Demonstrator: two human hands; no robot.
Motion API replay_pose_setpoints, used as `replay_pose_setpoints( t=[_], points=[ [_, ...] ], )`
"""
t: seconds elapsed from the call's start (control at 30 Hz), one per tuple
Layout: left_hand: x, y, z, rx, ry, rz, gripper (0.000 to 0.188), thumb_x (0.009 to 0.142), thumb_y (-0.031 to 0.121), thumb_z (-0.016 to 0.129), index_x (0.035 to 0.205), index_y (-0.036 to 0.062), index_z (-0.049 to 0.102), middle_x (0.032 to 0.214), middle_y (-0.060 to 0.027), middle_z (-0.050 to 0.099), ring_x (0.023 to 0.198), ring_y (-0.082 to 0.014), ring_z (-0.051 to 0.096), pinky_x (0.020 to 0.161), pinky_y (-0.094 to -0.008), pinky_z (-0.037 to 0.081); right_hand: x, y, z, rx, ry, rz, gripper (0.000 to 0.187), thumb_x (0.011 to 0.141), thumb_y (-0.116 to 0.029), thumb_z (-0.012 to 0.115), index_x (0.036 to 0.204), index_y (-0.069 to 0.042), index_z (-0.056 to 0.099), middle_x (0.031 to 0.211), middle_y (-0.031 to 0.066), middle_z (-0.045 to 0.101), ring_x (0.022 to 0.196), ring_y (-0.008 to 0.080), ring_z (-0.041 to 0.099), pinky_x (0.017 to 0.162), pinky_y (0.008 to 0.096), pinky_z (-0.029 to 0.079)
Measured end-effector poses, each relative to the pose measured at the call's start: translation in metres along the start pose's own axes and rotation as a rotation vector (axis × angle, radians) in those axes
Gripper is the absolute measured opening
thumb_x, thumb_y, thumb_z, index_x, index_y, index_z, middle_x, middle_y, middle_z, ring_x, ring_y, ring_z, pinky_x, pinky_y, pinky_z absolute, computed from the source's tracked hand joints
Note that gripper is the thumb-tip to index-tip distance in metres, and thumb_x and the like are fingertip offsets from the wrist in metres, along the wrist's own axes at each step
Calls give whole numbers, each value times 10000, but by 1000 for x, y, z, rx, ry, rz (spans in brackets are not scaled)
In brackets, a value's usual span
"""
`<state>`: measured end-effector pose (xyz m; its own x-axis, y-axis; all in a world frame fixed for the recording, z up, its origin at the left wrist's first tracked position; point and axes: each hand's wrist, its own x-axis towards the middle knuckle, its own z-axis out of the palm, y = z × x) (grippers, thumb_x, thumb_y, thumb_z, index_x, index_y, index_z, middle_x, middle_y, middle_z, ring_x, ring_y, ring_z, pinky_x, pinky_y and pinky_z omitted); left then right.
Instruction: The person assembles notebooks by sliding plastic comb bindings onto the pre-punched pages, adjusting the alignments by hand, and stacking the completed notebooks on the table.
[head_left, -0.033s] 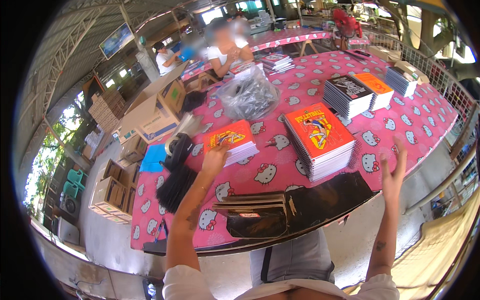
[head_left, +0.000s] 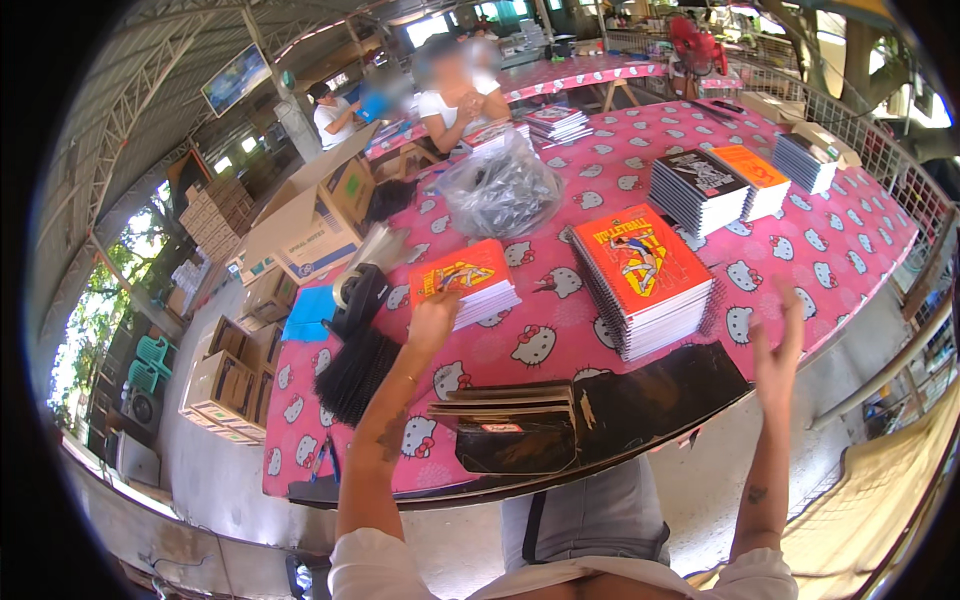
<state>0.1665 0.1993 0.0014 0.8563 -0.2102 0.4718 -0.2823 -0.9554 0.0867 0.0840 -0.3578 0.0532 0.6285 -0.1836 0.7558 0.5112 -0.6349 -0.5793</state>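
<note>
With fingers bent and pressed together, my left hand (head_left: 434,318) pinches the near left corner of a low stack of red-covered booklets (head_left: 465,275). Its white page edges face me, and no coil shows on it. What exactly the fingertips grip is partly hidden by the hand. My right hand (head_left: 778,350) is raised over the table's right front edge, fingers spread, holding nothing. Between the hands stands a taller stack of red spiral notebooks (head_left: 640,265). Before me at the front edge lies a black board jig (head_left: 515,440), worn and brown along its upper edges.
The pink patterned table (head_left: 535,345) also bears black spiral notebooks (head_left: 695,180), orange ones (head_left: 750,170) and a clear plastic bag (head_left: 500,190). At left are black coils (head_left: 355,375), a tape dispenser (head_left: 360,300) and cardboard boxes (head_left: 320,225). A co-worker (head_left: 460,105) sits across the table.
My right hand has shifted slightly left and its fingers bend a little more. My left hand stays at the booklet corner.
</note>
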Motion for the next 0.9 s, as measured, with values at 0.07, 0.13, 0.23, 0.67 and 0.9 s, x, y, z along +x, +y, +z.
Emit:
replay_pose_setpoints(
  t=[0.07, 0.13, 0.23, 0.67, 0.9],
  points=[
    [-7, 7, -5, -63, 132, 97, 208, 875, 69, 701, 1080, 36, 707, 982, -181, 711, 893, -394, 689, 809, -481, 557, -11, -42, 20, 190, -159, -55, 505, 865, -33, 706, 1349, 10, 572, 1339, 206, 610, 1260, 353, 575, 1092, 434, 421],
    [-5, 20, -24, -37, 229, 54, 221, 866, 39, 687, 1086, 36, 706, 960, -169, 704, 876, -386, 679, 797, -480, 534, -23, -65, 33, 304, -349, -121, 531, 853, -49, 738, 1352, 14, 568, 1342, 221, 602, 1270, 362, 575, 1089, 436, 430],
    [13, 86, -97, -4, 406, 89, 267, 843, -7, 664, 1104, 36, 699, 921, -138, 683, 863, -360, 653, 789, -463, 477, -39, -99, 71, 440, -361, -147, 640, 839, -90, 807, 1399, 13, 515, 1361, 217, 584, 1279, 349, 576, 1103, 433, 429],
    [-32, 205, -199, -219, 131, 374, 272, 850, -16, 694, 1118, 34, 699, 891, -78, 636, 834, -239, 608, 789, -383, 396, -101, -117, 128, 746, -540, 236, 264, 940, -73, 733, 1174, 0, 634, 906, 96, 715, 769, 162, 675, 732, 305, 543],
    [-33, 208, -181, -218, 30, 423, 312, 804, -27, 707, 1109, 36, 687, 932, -77, 647, 850, -264, 612, 804, -396, 412, -67, -84, 89, 454, -661, -190, 510, 942, -156, 712, 1390, 8, 531, 1097, 151, 678, 896, 198, 642, 800, 332, 525]
  ],
)
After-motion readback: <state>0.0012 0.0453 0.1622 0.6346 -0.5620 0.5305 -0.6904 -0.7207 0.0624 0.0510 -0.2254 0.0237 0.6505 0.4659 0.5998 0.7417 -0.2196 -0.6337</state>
